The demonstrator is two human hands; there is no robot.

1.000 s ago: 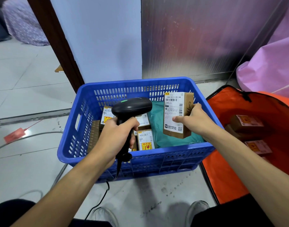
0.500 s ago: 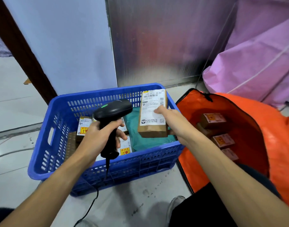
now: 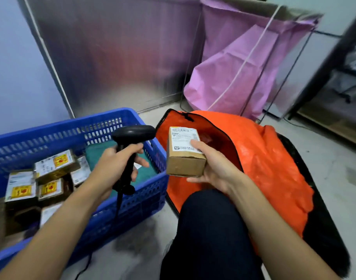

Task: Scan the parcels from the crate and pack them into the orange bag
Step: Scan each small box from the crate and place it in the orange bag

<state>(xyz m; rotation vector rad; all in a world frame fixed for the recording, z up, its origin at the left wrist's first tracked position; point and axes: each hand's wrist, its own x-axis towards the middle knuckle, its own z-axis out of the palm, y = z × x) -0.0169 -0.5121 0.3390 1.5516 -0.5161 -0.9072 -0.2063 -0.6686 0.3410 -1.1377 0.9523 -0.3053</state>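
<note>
Crate (image 3: 51, 134), w/ other parcels (image 3: 51, 164) inside, sits left of and below the left hand (image 3: 114, 164), which grips the scanner (image 3: 132, 136) handle. Parcel (image 3: 185, 152) sits in the right hand (image 3: 211, 168), gripped from beneath, thumb on label, orange bag (image 3: 264, 158) mouth just beyond. Risk: the one-hand hold could slip, so the box drops outside the bag. Vs 0.5 s ago: parcel has left the crate and is now at the bag.

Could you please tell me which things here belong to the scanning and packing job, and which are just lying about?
Job in hand:
- scanner, gripped by the left hand
- box, held by the right hand
- crate and its parcels
- orange bag

Lying about:
- pink sacks
- metal panel
</note>
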